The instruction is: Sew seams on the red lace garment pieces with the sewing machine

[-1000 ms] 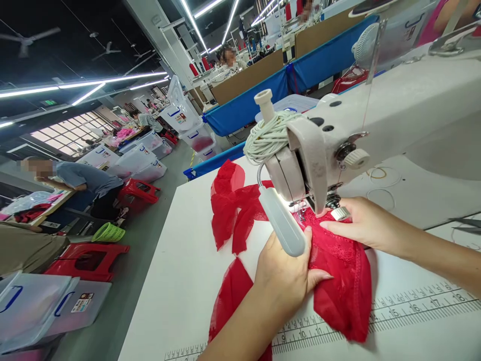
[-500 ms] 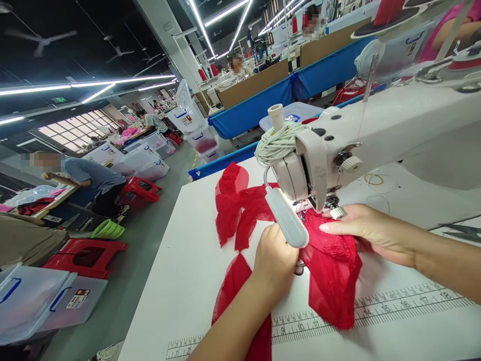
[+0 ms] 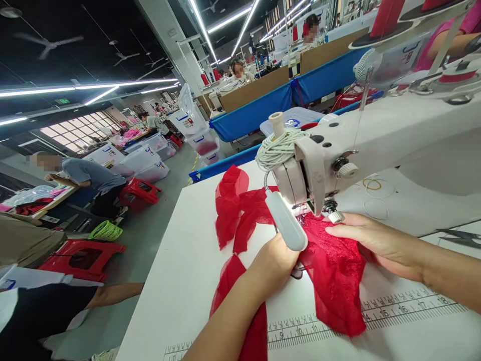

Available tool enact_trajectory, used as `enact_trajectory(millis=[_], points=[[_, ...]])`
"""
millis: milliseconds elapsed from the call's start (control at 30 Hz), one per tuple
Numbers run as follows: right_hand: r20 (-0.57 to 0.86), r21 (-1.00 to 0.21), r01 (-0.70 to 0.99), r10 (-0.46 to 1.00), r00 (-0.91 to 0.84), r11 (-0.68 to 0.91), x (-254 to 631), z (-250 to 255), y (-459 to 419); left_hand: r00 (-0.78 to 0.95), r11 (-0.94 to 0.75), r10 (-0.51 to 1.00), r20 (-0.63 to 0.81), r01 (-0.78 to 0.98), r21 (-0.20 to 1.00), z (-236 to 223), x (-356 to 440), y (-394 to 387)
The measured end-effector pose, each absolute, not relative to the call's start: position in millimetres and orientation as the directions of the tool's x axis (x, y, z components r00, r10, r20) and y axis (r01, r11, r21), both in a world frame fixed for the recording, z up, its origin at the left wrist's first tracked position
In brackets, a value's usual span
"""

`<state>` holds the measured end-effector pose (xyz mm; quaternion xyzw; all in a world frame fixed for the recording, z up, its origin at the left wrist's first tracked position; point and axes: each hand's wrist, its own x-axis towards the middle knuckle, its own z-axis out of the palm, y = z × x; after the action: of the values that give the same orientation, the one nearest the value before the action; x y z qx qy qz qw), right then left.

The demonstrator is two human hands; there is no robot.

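the right grip (image 3: 383, 244) pinches the edge of a red lace-and-mesh fabric piece (image 3: 336, 281), its thumb flat on the lace and its other fingers mostly hidden beneath; the piece lies just left of that thumb, running up under the metal presser foot (image 3: 301, 219) and drooping toward the near side in loose folds. the left grip (image 3: 276, 260) sits at the fabric's left border, its fingertips covered by a grey, rounded, bar-shaped lamp (image 3: 287, 223), so i cannot tell whether it is spread or pressed together; a small dark metal loop (image 3: 296, 274) peeks out below it, too little showing to name. above both grips hangs the head of a white sewing machine (image 3: 398, 130), its arm cut off by the right border and leaving low headroom over the right grip. beyond the left grip, up and to the left, lie sheer red cut pieces (image 3: 231, 200); another red mesh piece (image 3: 255, 331) runs below that grip, partly covered by the left forearm. farther left, plain white surface reaches the slanting left edge of the white tabletop (image 3: 169, 260), past which a person in dark clothing (image 3: 48, 316) is cut off by the border. nearer than both grips, a printed ruler scale (image 3: 391, 310) crosses the tabletop, interrupted by the drooping fabric. well right of the right grip, dark scissors (image 3: 460, 235) are cropped at the border.
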<state>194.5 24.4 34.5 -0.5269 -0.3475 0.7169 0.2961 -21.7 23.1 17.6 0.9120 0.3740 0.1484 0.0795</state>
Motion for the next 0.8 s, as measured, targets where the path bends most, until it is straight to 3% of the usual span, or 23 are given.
enact_trajectory(millis=[67,200,400,567,800], points=[[-0.493,-0.859,0.005,0.825,-0.277,-0.512,195.0,32.5,23.3,0.71,-0.735,0.676,0.197,0.633,0.244,16.8,-22.8,24.1],[-0.252,-0.959,0.194,0.935,-0.249,-0.207,197.5,23.0,23.0,0.698,-0.742,0.671,0.25,0.635,0.216,14.9,-22.7,23.8],[-0.344,-0.929,0.273,0.859,-0.378,-0.251,201.5,14.6,26.1,0.662,-0.751,0.652,0.369,0.633,0.189,15.0,-18.7,19.5],[-0.187,-0.902,0.43,0.923,-0.336,-0.026,196.3,14.2,28.5,0.67,-0.745,0.663,0.334,0.635,0.207,13.6,-16.9,20.4],[-0.073,-0.858,0.511,0.975,-0.212,0.047,191.5,3.8,28.6,0.683,-0.751,0.659,0.315,0.62,0.226,11.5,-17.6,21.6]])
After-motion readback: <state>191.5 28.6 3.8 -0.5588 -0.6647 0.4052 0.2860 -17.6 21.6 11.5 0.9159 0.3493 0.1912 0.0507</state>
